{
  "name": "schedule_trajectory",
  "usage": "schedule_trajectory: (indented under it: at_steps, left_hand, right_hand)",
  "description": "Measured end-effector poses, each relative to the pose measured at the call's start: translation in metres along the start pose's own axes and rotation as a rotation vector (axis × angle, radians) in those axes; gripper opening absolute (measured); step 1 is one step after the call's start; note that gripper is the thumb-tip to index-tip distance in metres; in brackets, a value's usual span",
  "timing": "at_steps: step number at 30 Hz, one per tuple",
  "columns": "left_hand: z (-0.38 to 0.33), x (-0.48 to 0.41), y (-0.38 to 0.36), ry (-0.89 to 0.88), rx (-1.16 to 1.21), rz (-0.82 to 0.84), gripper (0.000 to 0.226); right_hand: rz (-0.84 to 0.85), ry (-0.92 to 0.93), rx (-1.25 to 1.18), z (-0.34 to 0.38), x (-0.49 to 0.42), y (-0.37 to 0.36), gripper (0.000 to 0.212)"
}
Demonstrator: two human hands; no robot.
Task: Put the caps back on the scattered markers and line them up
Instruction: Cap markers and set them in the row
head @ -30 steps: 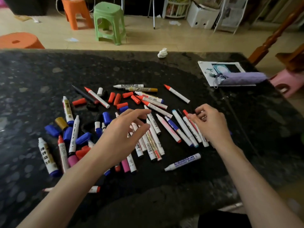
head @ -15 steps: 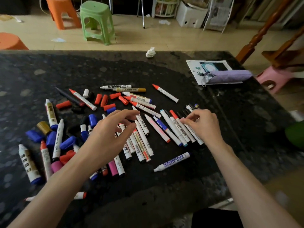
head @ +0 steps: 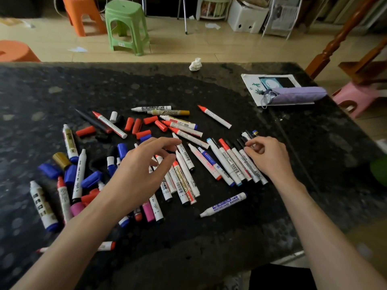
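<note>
Black speckled stone table [head: 188, 91] carries scattered white-barrelled markers [head: 183, 181] and loose red and blue caps [head: 129, 123]. The left hand [head: 138, 172] hovers over them, fingers loosely spread, empty. The right hand [head: 270, 158] touches a side-by-side row of markers [head: 223, 162] with curled fingertips; whether it pinches one cannot be told. A purple fabric pouch [head: 297, 95] lies at the far right of the table, its contents hidden.

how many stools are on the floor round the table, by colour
orange stools: 2
green stool: 1
pink stool: 1
total: 4
</note>
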State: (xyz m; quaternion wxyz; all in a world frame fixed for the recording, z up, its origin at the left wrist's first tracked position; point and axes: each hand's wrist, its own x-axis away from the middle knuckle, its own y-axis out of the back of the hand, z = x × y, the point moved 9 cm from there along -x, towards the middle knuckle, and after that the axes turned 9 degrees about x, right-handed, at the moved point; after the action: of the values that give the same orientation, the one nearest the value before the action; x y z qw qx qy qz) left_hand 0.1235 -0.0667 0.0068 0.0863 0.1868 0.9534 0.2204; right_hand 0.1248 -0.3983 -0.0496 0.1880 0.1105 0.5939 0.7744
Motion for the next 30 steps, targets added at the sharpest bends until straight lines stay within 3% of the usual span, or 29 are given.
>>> schedule_trajectory:
  at_steps: [8,11,15,25,30]
  left_hand:
    - [0.002,0.000,0.001,0.000,-0.021,0.007,0.037]
    - [0.003,0.000,0.003,-0.003,-0.019,-0.003,0.037]
    - [0.003,0.000,0.005,-0.004,-0.018,-0.011,0.037]
    - [0.004,0.003,0.018,-0.002,-0.001,-0.041,0.035]
    - [0.009,0.006,0.035,-0.003,0.002,-0.081,0.035]
  right_hand:
    - [-0.057,-0.021,0.071,0.011,-0.005,0.003,0.013]
    - [-0.090,0.078,-0.001,0.033,-0.001,0.006,0.011]
    - [0.075,0.245,-0.046,0.070,0.009,-0.013,0.010]
    - [0.024,0.183,0.217,0.084,0.009,-0.013,0.029]
    - [0.047,0.106,0.180,0.085,0.009,-0.016,0.023]
